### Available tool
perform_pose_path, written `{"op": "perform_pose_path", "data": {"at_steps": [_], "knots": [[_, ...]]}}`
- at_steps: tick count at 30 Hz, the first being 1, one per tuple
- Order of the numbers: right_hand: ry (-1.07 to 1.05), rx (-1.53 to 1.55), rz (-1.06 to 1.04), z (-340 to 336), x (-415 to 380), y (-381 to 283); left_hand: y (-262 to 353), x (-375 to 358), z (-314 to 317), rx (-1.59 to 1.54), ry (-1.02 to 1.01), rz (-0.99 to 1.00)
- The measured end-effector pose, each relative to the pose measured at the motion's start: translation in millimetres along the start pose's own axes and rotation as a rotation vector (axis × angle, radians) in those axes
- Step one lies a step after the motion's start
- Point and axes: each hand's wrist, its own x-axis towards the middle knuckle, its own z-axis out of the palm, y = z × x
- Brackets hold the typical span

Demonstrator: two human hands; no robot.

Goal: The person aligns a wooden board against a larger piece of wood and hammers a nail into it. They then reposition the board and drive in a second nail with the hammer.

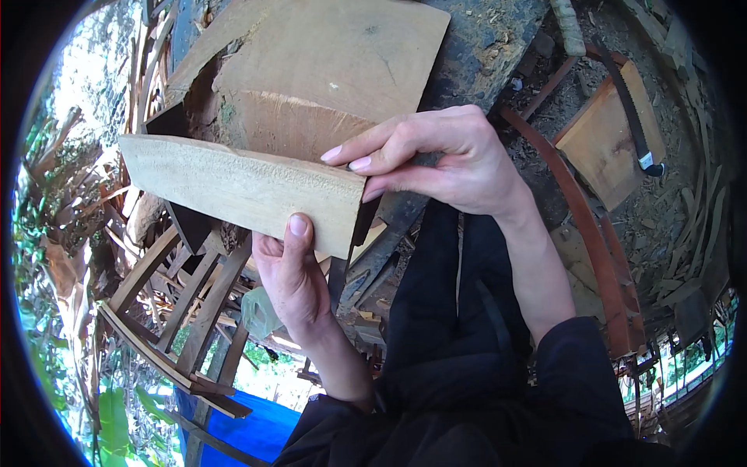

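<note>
A pale wooden board [241, 175] with a rough upper edge is held up at a slight tilt in front of me. My left hand [292, 272] grips it from below, the thumb pressed flat on its near face and the other fingers hidden behind. At the board's right end, my right hand [443, 159] pinches the upper corner between thumb and fingertips. Behind the board lies a larger wooden slab [334, 58] with a cut front edge, resting on a dark, worn work surface [486, 54].
On the right, a curved saw [632, 109] lies across a wooden plank [611, 148] on the debris-strewn ground. A curved reddish wooden piece [572, 194] is near my right arm. A slatted wooden frame [175, 311] stands lower left, above a blue sheet [245, 432].
</note>
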Motion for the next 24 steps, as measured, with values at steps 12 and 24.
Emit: {"op": "perform_pose_path", "data": {"at_steps": [12, 24], "knots": [[-0.011, -0.1, -0.04, 0, 0, 1, 0, 2, -3, 0.067, -0.004, 0.016], [-0.022, -0.075, -0.037, -1, 0, 2, 5, 1, 6, 0.074, -0.086, 0.062]]}}
